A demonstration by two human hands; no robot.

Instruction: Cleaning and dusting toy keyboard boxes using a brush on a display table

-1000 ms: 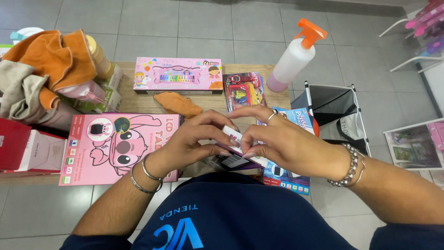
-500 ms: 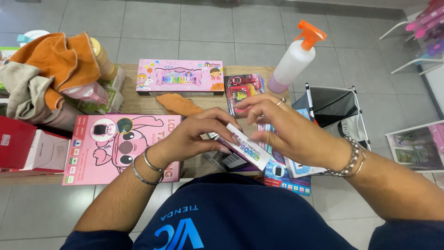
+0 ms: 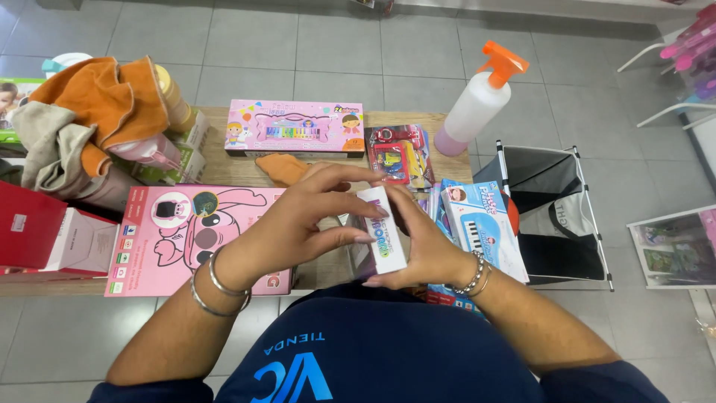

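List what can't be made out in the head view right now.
- Back face of the white box: turned away, partly covered by the left hand and right hand.
- Toy packs under the hands: hidden by both hands and the box.
- Items beneath the orange towel: covered by cloth.
- Red box: cut off by the left edge.
- Picture book: cut off by the right edge.

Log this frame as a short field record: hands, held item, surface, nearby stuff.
left hand: fingers on the top of the small white box
right hand: cradles the box from below and behind
surface: wooden table
left of hands: flat pink box
behind: pink toy piano box
right: blue piano box, spray bottle at the table's far corner
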